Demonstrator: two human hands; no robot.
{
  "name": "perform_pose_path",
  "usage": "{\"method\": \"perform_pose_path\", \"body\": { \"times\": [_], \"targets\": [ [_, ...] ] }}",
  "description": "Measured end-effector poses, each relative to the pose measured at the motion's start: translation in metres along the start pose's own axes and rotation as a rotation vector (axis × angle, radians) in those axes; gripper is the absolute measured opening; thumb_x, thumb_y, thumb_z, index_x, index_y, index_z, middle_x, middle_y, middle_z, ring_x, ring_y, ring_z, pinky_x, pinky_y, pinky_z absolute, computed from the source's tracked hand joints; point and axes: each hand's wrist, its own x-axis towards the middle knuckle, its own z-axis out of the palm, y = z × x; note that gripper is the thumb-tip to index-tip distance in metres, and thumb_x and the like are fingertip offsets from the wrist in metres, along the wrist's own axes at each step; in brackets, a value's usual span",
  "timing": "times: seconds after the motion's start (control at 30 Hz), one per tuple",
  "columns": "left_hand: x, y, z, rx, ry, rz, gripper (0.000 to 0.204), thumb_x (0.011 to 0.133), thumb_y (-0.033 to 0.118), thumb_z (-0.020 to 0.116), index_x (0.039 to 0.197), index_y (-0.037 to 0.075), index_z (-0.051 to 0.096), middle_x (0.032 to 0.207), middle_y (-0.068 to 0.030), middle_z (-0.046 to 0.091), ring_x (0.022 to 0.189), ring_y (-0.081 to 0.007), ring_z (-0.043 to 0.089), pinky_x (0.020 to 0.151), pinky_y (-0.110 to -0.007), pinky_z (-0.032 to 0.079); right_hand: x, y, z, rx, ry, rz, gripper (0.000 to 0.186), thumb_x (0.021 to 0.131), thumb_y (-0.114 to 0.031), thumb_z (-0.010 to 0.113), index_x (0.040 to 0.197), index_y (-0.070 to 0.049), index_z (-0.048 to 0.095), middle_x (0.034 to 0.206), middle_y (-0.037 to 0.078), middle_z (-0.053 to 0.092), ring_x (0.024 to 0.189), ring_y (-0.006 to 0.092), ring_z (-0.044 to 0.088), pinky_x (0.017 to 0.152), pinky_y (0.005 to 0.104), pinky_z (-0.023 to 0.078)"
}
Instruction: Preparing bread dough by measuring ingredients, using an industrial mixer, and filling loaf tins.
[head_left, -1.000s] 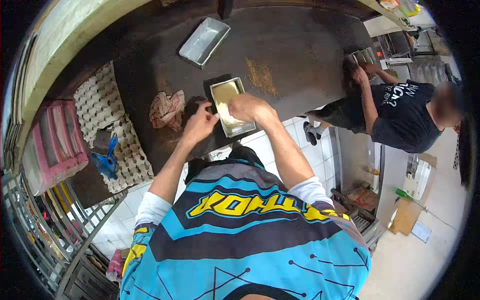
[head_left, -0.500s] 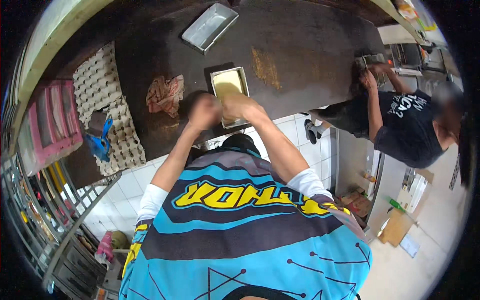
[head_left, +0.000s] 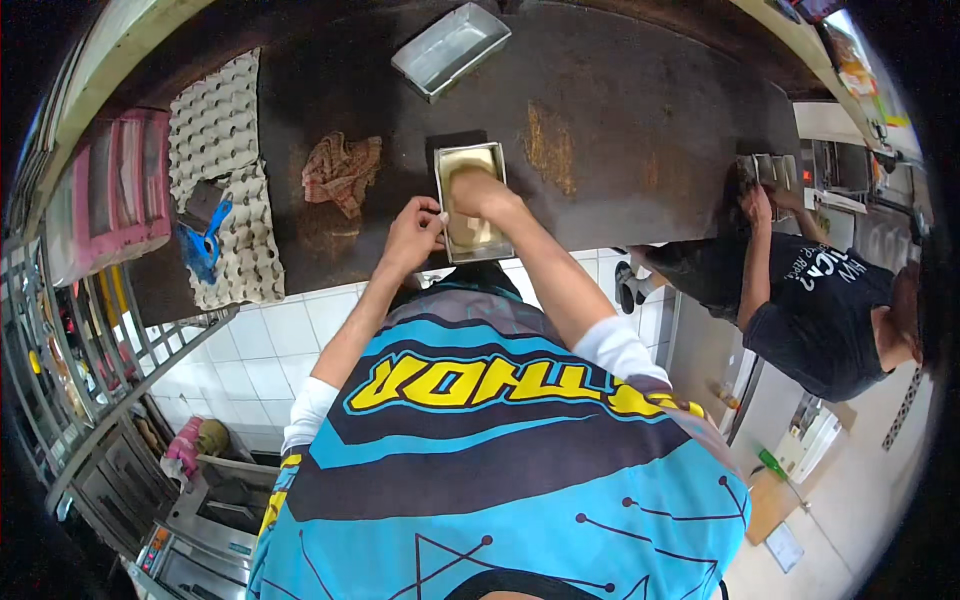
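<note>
A rectangular metal loaf tin [head_left: 505,245] sits near the front edge of the dark table, its inside pale yellow; whether that is a lining or a coating, I cannot tell. My left hand [head_left: 415,236] is at the tin's left wall, fingers curled and pinching the rim. Reaching down into the tin is my right hand [head_left: 480,194], blurred by motion over the pale bottom. Its fingers are hidden from view, so whatever they may hold does not show.
Farther back lies another metal loaf tin [head_left: 450,52]. Left of my hands are a crumpled checked cloth [head_left: 340,172], grey egg trays [head_left: 215,125], a blue-handled brush [head_left: 207,240] and a pink-framed clear container [head_left: 115,195]. At the right, a person in black [head_left: 820,310] handles metal tins [head_left: 772,172].
My left hand has come to the tin's left rim from a blurred spot beside it. My right hand has moved deeper into the tin. The view has shifted slightly.
</note>
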Motion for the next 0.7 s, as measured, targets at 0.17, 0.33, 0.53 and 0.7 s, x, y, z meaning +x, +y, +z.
{"method": "perform_pose_path", "body": {
  "times": [0.17, 0.33, 0.53, 0.7],
  "targets": [
    [0.015, -0.033, -0.004, 0.094, 0.028, 0.129, 0.028, 0.094, 0.02, 0.06, 0.113, 0.006, 0.047, 0.085, -0.0025, 0.058, 0.069, -0.0127, 0.059, 0.063, -0.029, 0.055, -0.008, -0.02, -0.037, 0.025, 0.07, 0.05, 0.028, 0.073, -0.016, 0.058, 0.092, -0.001, 0.072, 0.101, 0.02, 0.068, 0.095, 0.0341, 0.067, 0.081, 0.0412, 0.053],
    [0.004, -0.008, 0.003, -0.174, -0.011, -0.028, 0.026, 0.091, 0.016, 0.064, 0.11, 0.003, 0.052, 0.087, -0.0069, 0.063, 0.068, -0.0152, 0.064, 0.059, -0.03, 0.057, -0.013, -0.015, -0.042, 0.042, -0.021, 0.142, 0.03, 0.073, -0.016, 0.057, 0.093, 0.002, 0.07, 0.102, 0.02, 0.068, 0.096, 0.0336, 0.067, 0.083, 0.0409, 0.052],
    [0.014, -0.018, 0.005, -0.107, -0.047, -0.084, 0.026, 0.093, 0.018, 0.061, 0.111, 0.006, 0.048, 0.088, -0.004, 0.057, 0.069, -0.0129, 0.06, 0.063, -0.03, 0.056, -0.028, -0.025, -0.058, 0.057, -0.001, 0.17, 0.031, 0.074, -0.018, 0.055, 0.094, 0.0, 0.07, 0.1, 0.02, 0.068, 0.094, 0.0325, 0.067, 0.082, 0.0405, 0.052],
    [0.004, 0.008, 0.012, -0.162, -0.111, -0.133, 0.023, 0.093, 0.017, 0.062, 0.11, 0.006, 0.049, 0.088, -0.0038, 0.057, 0.07, -0.0133, 0.061, 0.063, -0.031, 0.056, 0.009, 0.02, -0.012, 0.073, -0.039, 0.228, 0.03, 0.073, -0.017, 0.055, 0.093, -0.001, 0.071, 0.095, 0.019, 0.069, 0.088, 0.0308, 0.068, 0.078, 0.0385, 0.053]
  ]
}}
